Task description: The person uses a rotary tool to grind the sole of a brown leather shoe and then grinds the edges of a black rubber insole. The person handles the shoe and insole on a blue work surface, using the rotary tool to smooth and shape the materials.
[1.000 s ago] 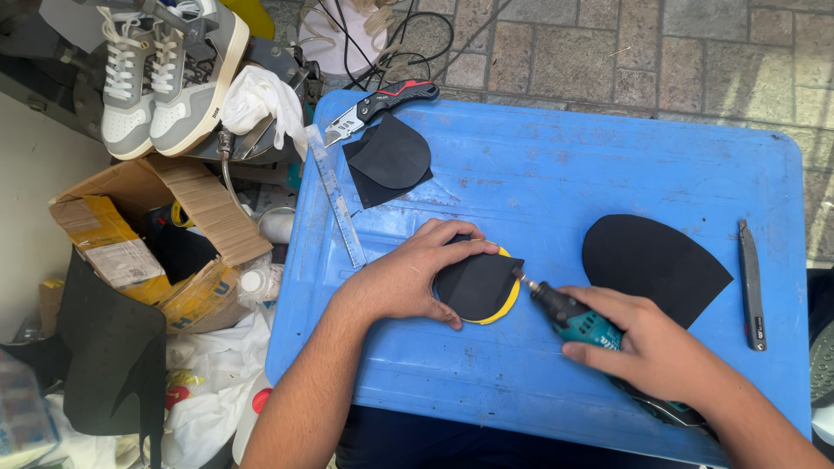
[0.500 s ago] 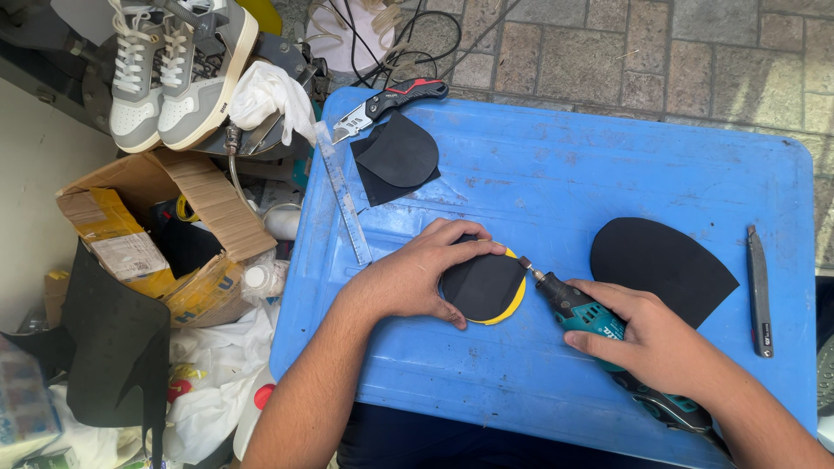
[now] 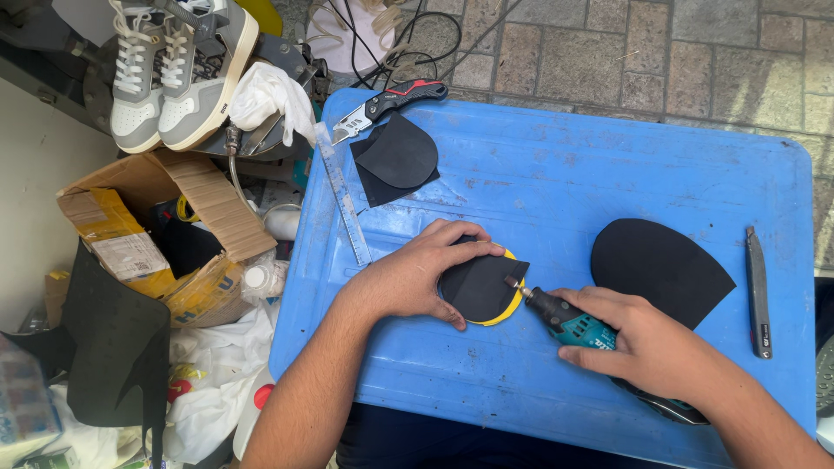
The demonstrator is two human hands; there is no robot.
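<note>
- Outdoors on grey brick paving; blue plastic table, scuffed and dusty, filling most of view.
- Left of table: open cardboard box, grey-and-white sneakers, white rag.
- On table, right: large black rubber piece, rounded on left, cut straight on right; slim metal tool lying beside it, near edge.
- Far left corner: two smaller black pieces, clear ruler, red-and-black utility knife.
- Near front middle: round black patch on yellow disc, flat, matte.
- Left hand spread over patch, fingers curled round its rim, pressing down.
- Right hand clenched round teal rotary tool; long axis slanting up-left, tip touching patch's right edge.
</note>
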